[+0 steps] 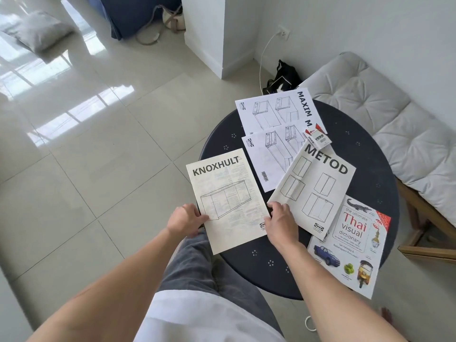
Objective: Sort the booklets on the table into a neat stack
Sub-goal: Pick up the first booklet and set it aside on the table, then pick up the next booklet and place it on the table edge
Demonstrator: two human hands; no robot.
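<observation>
Several booklets lie spread on a round dark table [365, 154]. The KNOXHULT booklet [227, 193] hangs over the table's left edge; my left hand [185, 219] grips its lower left edge and my right hand [280, 220] holds its lower right edge. To the right lies the METOD booklet [315, 188], overlapping a Thai visual dictionary [352, 245] near the front right rim. Behind them are two white manuals, one without a visible title [266, 159] and one marked MAXIM [276, 112], which sticks out past the far rim.
A small red and white VESS pack [318, 138] rests on the manuals. A cushioned wooden bench [394, 124] stands to the right of the table. A black bag [283, 77] and a white cable sit by the wall behind. Glossy tiled floor lies to the left.
</observation>
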